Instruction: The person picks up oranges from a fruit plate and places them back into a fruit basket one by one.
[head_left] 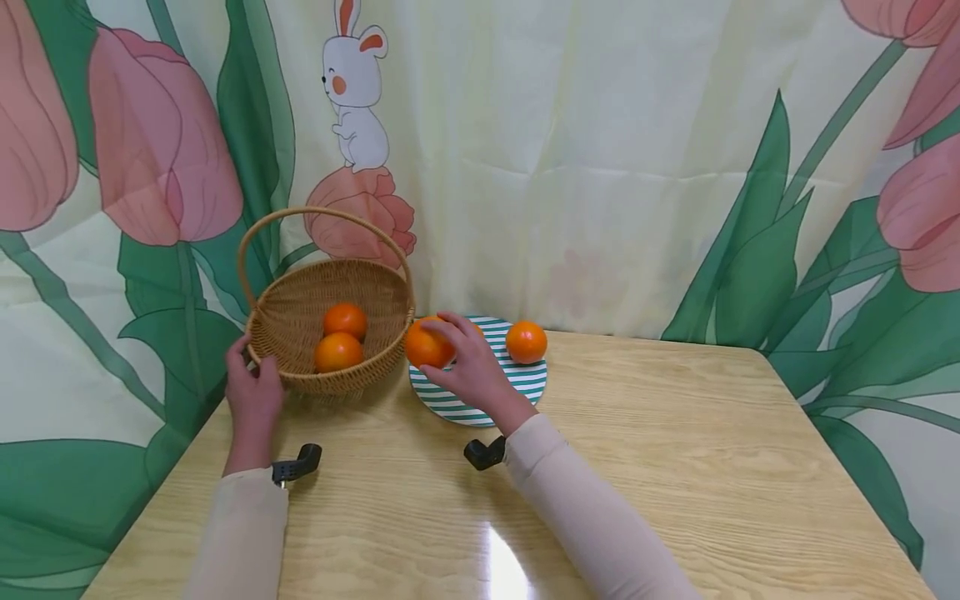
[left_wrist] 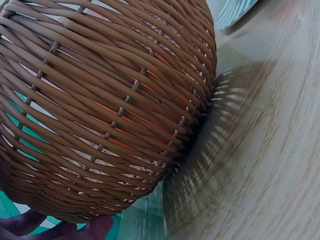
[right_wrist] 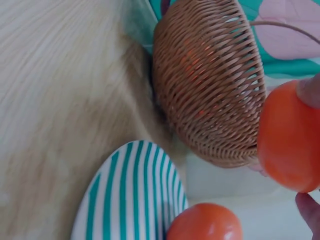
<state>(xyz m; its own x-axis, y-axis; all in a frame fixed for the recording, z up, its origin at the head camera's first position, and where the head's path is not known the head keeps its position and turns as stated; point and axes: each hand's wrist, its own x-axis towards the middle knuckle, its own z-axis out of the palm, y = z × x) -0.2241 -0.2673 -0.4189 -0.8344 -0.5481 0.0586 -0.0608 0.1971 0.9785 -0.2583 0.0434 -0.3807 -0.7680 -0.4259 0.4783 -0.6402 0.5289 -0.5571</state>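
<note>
My left hand (head_left: 253, 392) grips the left side of the rim of a wicker basket (head_left: 288, 317), which leans with its opening toward me. Two oranges lie inside, one orange (head_left: 345, 320) just behind the other orange (head_left: 338, 352). My right hand (head_left: 472, 367) holds an orange (head_left: 429, 346) between thumb and fingers, beside the basket's right rim and over the left part of a striped plate (head_left: 457, 410). In the right wrist view the held orange (right_wrist: 290, 137) overlaps the basket's edge. Another orange (head_left: 527, 342) sits on the plate's right side.
The basket's tall arched handle (head_left: 322, 210) rises above its opening. Both stand on a wooden table (head_left: 675, 467), near its back edge, in front of a curtain (head_left: 600, 167) printed with tulips and a rabbit. Black camera mounts (head_left: 300, 463) stick out at both wrists.
</note>
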